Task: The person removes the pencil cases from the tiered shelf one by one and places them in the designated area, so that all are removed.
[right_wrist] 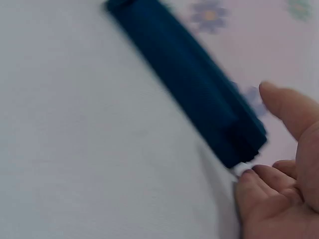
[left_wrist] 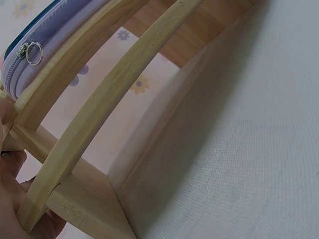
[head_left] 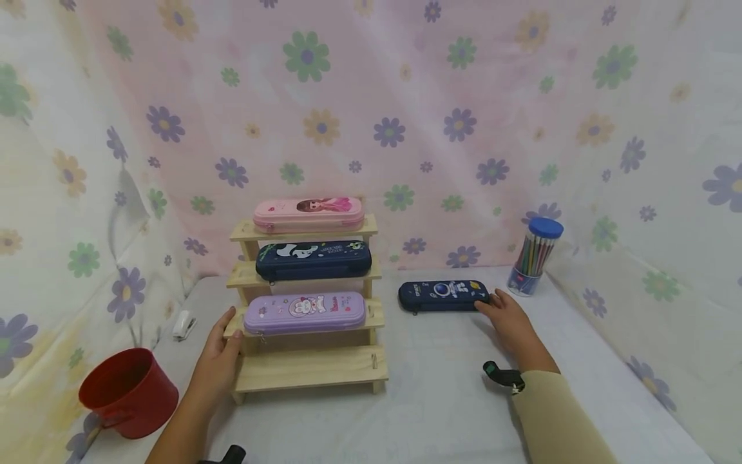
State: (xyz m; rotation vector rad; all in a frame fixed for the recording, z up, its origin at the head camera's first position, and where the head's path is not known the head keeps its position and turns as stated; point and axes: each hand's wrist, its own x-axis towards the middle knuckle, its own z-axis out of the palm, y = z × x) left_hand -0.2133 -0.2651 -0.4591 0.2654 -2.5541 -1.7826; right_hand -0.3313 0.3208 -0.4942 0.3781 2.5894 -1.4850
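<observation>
My left hand (head_left: 217,361) grips the left side of a stepped wooden stand (head_left: 313,367). In the left wrist view, the fingers (left_wrist: 14,162) wrap the end of its steps. Three zip pencil cases lie on the upper steps: a pink case (head_left: 284,216) on top, a navy panda case (head_left: 315,260) below it, then a lilac rabbit case (head_left: 278,312). A navy astronaut pencil case (head_left: 426,295) lies flat on the table right of the stand. At its right end is my right hand (head_left: 510,322), thumb and fingers spread apart, fingertips (right_wrist: 249,181) right at the case's end.
At the back right stands a tub of pencils (head_left: 536,254) with a blue lid. A red metal pot (head_left: 130,393) sits at the front left, near a small white object (head_left: 184,325). Flowered cloth (head_left: 371,116) hangs behind and along both sides of the white-covered table (head_left: 440,399).
</observation>
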